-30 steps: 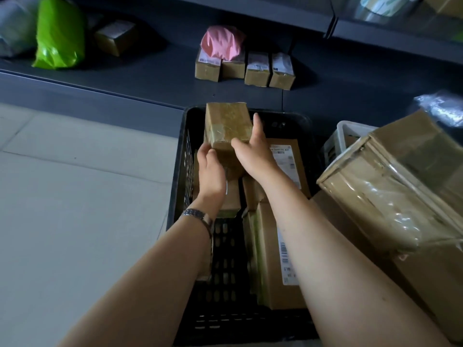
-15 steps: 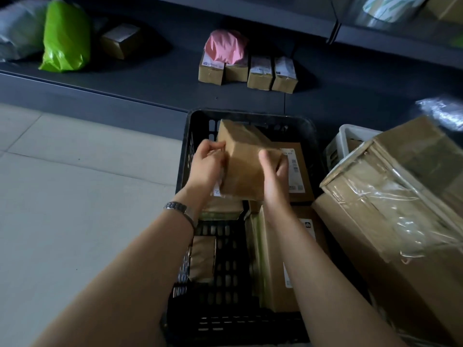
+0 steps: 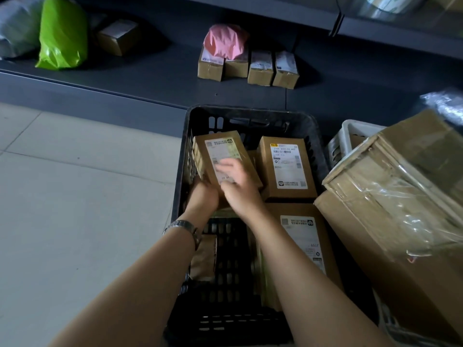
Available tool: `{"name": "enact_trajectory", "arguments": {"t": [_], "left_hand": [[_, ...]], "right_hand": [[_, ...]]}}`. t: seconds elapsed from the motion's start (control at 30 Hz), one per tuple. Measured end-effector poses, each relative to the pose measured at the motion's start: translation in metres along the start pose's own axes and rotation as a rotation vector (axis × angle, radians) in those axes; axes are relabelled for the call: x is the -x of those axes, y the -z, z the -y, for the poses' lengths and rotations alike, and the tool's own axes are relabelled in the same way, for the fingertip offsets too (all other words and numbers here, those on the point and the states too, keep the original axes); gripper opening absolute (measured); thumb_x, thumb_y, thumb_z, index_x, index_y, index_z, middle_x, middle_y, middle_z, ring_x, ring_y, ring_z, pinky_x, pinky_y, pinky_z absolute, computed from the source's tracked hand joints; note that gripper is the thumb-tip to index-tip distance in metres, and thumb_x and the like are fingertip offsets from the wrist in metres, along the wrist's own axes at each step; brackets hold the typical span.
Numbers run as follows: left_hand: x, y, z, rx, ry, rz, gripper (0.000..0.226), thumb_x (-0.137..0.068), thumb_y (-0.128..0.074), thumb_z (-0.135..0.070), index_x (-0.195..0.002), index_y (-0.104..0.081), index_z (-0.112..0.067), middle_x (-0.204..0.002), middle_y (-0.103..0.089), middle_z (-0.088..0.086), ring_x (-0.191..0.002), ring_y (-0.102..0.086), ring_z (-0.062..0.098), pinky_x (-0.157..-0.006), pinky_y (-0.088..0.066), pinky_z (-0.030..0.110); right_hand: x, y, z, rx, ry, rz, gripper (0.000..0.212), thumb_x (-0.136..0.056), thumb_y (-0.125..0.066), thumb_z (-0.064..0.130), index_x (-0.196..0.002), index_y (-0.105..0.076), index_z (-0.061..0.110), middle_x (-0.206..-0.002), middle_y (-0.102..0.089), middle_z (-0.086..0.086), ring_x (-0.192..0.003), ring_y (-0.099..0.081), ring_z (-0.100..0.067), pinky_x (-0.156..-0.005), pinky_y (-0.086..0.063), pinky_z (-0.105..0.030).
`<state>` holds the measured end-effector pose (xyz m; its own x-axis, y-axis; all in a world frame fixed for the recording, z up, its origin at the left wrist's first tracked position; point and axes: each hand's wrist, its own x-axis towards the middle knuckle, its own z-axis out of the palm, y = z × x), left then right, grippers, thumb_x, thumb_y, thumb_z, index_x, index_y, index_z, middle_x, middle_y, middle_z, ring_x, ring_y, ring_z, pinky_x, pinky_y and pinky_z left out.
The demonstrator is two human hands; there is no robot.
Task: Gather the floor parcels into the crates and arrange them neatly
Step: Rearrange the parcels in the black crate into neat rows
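A black plastic crate (image 3: 250, 113) stands on the floor in front of me with several cardboard parcels in it. A small brown parcel (image 3: 219, 147) lies label-up and tilted in its far left corner. My left hand (image 3: 203, 197) grips the parcel's near end from below. My right hand (image 3: 239, 187) rests on top of it, its blurred fingers spread over the label. Beside it sits a labelled box (image 3: 288, 166), and another labelled box (image 3: 300, 236) lies nearer me. A small brown packet (image 3: 205, 257) leans at the crate's left wall under my left forearm.
A big taped cardboard box (image 3: 400, 196) crowds the crate's right side, with a white crate (image 3: 350, 136) behind it. The dark low shelf (image 3: 150, 76) holds a row of small boxes (image 3: 260, 68), a pink bag (image 3: 225, 41), a green bag (image 3: 62, 33) and a brown box (image 3: 117, 38). Pale tiled floor (image 3: 75, 196) lies to the left.
Both hands turned the small parcel from plain side up to label up and lowered it into the crate's far left corner. My right hand moved from its side onto its top.
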<state>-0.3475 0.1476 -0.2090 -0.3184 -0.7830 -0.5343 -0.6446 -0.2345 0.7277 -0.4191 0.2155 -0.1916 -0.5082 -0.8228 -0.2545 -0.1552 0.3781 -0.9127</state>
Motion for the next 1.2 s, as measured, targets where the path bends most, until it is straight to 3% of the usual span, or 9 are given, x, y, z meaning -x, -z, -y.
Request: {"name": "enact_trajectory", "arguments": {"t": [0.07,0.17,0.37,0.5,0.6,0.83,0.93,1.03,1.2], "left_hand": [[0.002,-0.001,-0.004,0.024,0.092,0.011,0.045,-0.104,-0.030,-0.030,-0.131,-0.051,0.000,-0.127,-0.059,0.020,-0.113,-0.057,0.034,-0.093,-0.049,0.038],[0.008,-0.002,-0.009,0.131,0.166,0.058,0.070,-0.099,-0.021,-0.058,-0.131,-0.054,-0.004,-0.127,-0.059,0.016,-0.114,-0.057,0.031,-0.098,-0.044,0.036],[0.022,-0.004,-0.009,0.090,0.029,-0.062,0.048,-0.102,-0.039,-0.016,-0.147,-0.023,-0.013,-0.143,-0.048,0.011,-0.126,-0.050,0.030,-0.096,-0.042,0.037],[0.039,-0.001,-0.004,-0.102,-0.025,-0.111,0.047,-0.096,-0.044,-0.011,-0.140,-0.030,-0.008,-0.135,-0.050,0.015,-0.119,-0.054,0.031,-0.089,-0.047,0.037],[0.054,-0.004,0.005,-0.202,0.064,-0.038,0.036,-0.097,-0.043,-0.009,-0.132,-0.039,0.001,-0.130,-0.055,0.017,-0.117,-0.055,0.032,-0.085,-0.045,0.033],[0.081,-0.014,0.039,-0.364,0.178,0.023,0.048,-0.095,-0.048,-0.014,-0.139,-0.039,0.004,-0.144,-0.038,0.023,-0.132,-0.041,0.039,-0.107,-0.034,0.041],[0.085,-0.016,0.028,-0.491,0.121,0.129,0.039,-0.097,-0.042,-0.011,-0.132,-0.049,0.004,-0.136,-0.051,0.022,-0.125,-0.050,0.038,-0.101,-0.041,0.043],[0.091,-0.011,0.005,-0.303,0.113,0.121,0.040,-0.092,-0.044,-0.015,-0.128,-0.053,-0.002,-0.126,-0.060,0.019,-0.113,-0.058,0.034,-0.097,-0.049,0.042],[0.103,0.011,-0.053,-0.043,0.041,0.148,0.033,-0.097,-0.044,-0.009,-0.122,-0.055,0.009,-0.089,-0.063,0.016,-0.078,-0.062,0.027,-0.076,-0.051,0.035]], "right_hand": [[-0.001,0.008,-0.010,0.155,0.018,-0.258,0.045,-0.093,-0.054,0.011,-0.137,-0.045,0.019,-0.146,-0.044,-0.001,-0.131,-0.044,-0.016,-0.098,-0.044,-0.019],[-0.002,0.010,-0.025,0.428,-0.045,-0.310,0.063,-0.094,-0.059,0.036,-0.147,-0.030,0.017,-0.145,-0.039,-0.012,-0.131,-0.045,-0.028,-0.101,-0.049,-0.041],[0.002,0.019,-0.023,0.361,-0.059,-0.200,0.053,-0.090,-0.061,0.028,-0.139,-0.040,0.020,-0.126,-0.060,-0.005,-0.107,-0.061,-0.023,-0.085,-0.054,-0.035],[0.043,0.004,-0.037,0.736,0.270,-0.487,0.027,-0.085,-0.059,0.013,-0.111,-0.058,0.006,-0.110,-0.054,-0.012,-0.099,-0.054,-0.029,-0.079,-0.051,-0.037],[0.070,-0.020,-0.054,0.809,0.366,-0.304,0.024,-0.077,-0.068,0.014,-0.100,-0.065,0.009,-0.100,-0.065,-0.010,-0.091,-0.061,-0.030,-0.078,-0.051,-0.037],[0.074,-0.028,-0.063,0.258,-0.420,0.317,0.053,-0.099,-0.050,0.038,-0.144,-0.030,0.016,-0.141,-0.050,-0.012,-0.122,-0.055,-0.034,-0.082,-0.056,-0.046],[0.081,-0.021,-0.049,0.076,-0.661,0.328,0.066,-0.101,-0.040,0.051,-0.156,-0.019,0.023,-0.159,-0.026,-0.009,-0.136,-0.042,-0.036,-0.088,-0.057,-0.051],[0.082,-0.005,-0.031,-0.048,-0.704,0.210,0.059,-0.099,-0.039,0.054,-0.142,-0.042,0.014,-0.137,-0.052,-0.013,-0.120,-0.055,-0.036,-0.096,-0.052,-0.054],[0.093,0.039,0.027,-0.023,-0.586,0.136,0.044,-0.092,-0.054,0.054,-0.110,-0.053,0.014,-0.091,-0.061,-0.008,-0.085,-0.064,-0.030,-0.060,-0.061,-0.042]]}}
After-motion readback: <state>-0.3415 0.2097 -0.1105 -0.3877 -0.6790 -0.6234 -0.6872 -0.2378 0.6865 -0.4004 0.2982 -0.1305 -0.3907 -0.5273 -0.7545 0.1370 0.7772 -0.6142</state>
